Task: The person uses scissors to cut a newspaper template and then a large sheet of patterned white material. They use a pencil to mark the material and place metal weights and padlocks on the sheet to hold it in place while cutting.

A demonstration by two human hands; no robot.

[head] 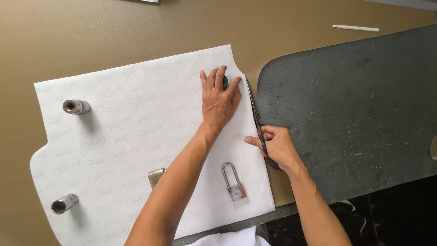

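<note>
Left hand (220, 101) is pressed flat on the white paper pattern (132, 136) over tan leather (91, 36), right hand (277, 148) closed around a knife (256, 119) at the pattern's right edge; cutting underway, steady pressure judged needed.

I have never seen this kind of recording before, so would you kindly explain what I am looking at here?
There is no machine: a person's two bare hands are seen from a camera worn on the head, looking down. On a tan sheet lies a white paper pattern, weighted by two metal cylinders, a padlock and a small metal block. The left hand presses the paper flat, over another round weight. The right hand holds a thin pen-like tool along the paper's edge. A dark mat lies to the right, a white stick beyond.
</note>
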